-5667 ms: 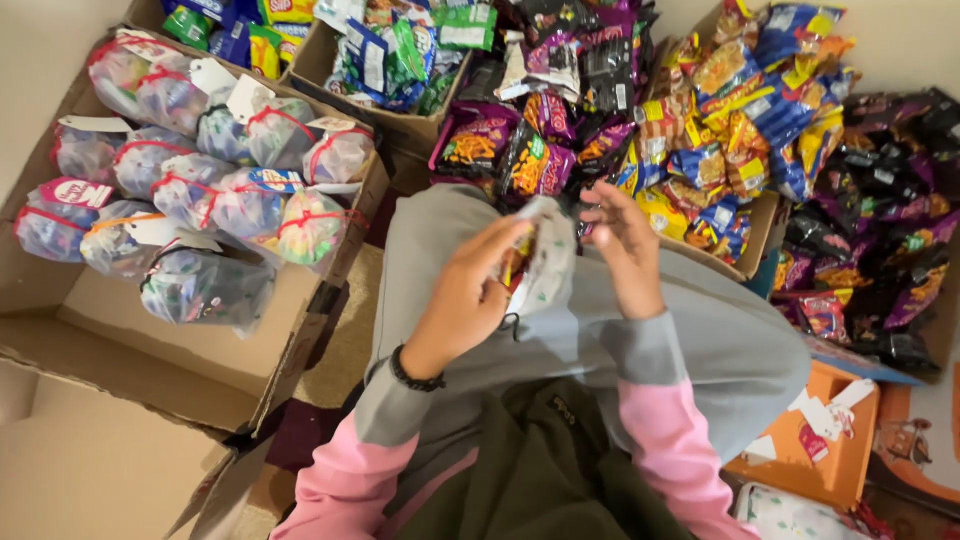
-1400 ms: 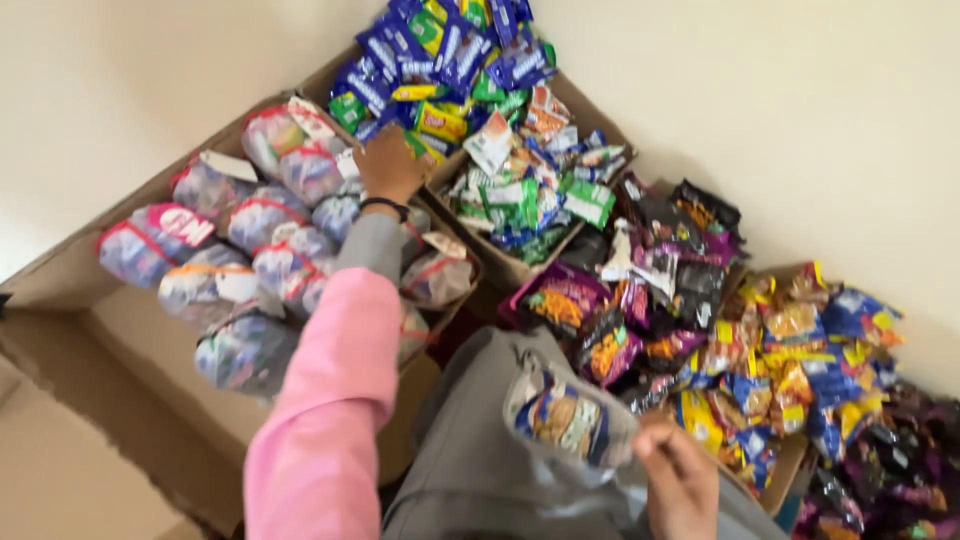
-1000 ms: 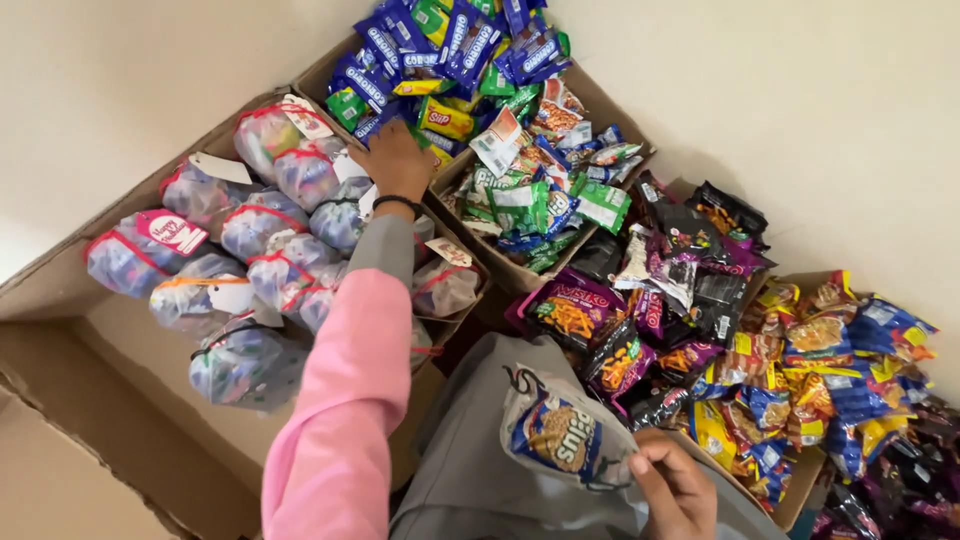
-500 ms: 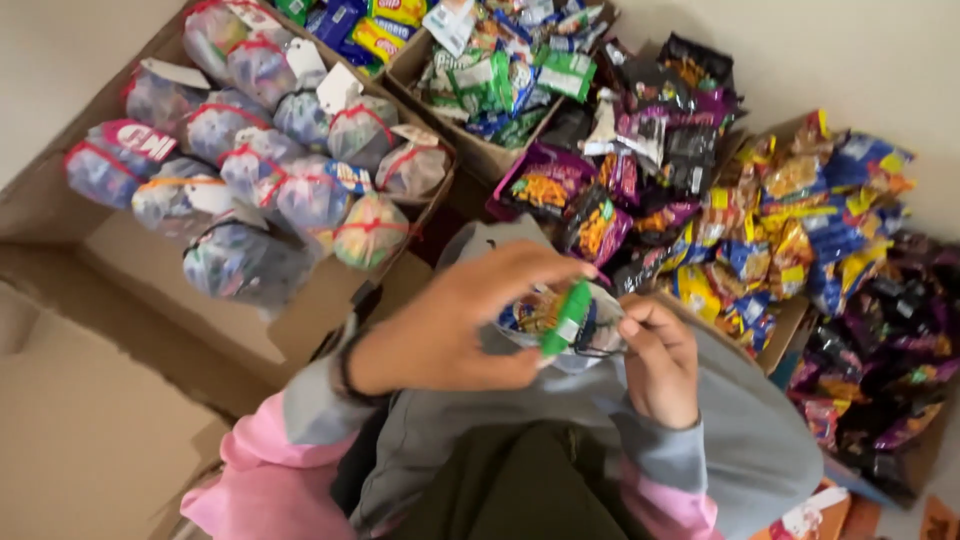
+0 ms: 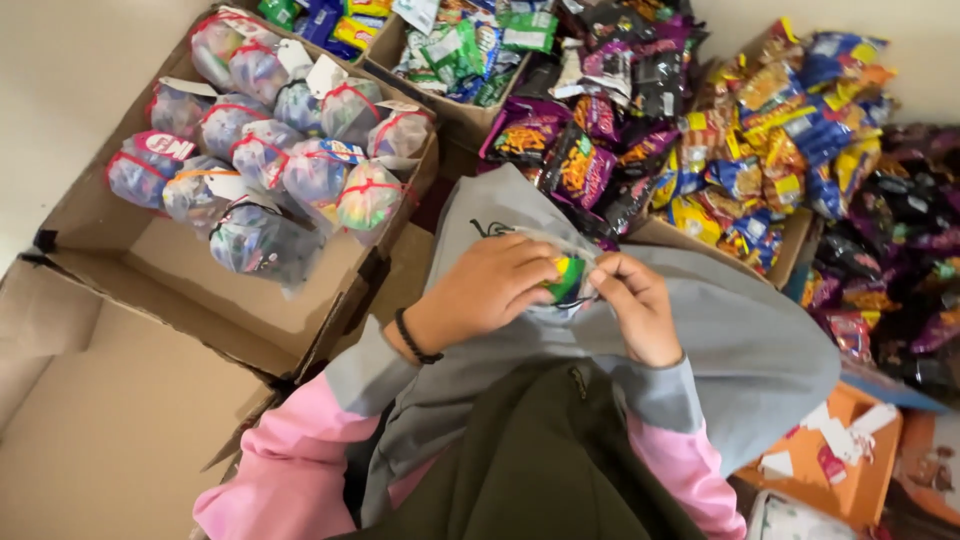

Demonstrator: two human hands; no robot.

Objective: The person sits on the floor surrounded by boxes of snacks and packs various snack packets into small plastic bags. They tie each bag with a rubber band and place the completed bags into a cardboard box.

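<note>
Green packet (image 5: 566, 277), between both hands' grips

Floor (image 5: 395, 285), tan, shows only in a small gap btwn boxes. On it: big open cardboard box (image 5: 180, 270) at left w/ tied clear treat bags (image 5: 285, 165) at its far end; smaller box (image 5: 445, 105) of green and blue snack packs behind; purple and black chip bags (image 5: 575, 165) piled in the middle; box (image 5: 790, 235) of yellow-blue packets at right; orange tray (image 5: 855, 480), prob. cardboard, near right corner.
</note>
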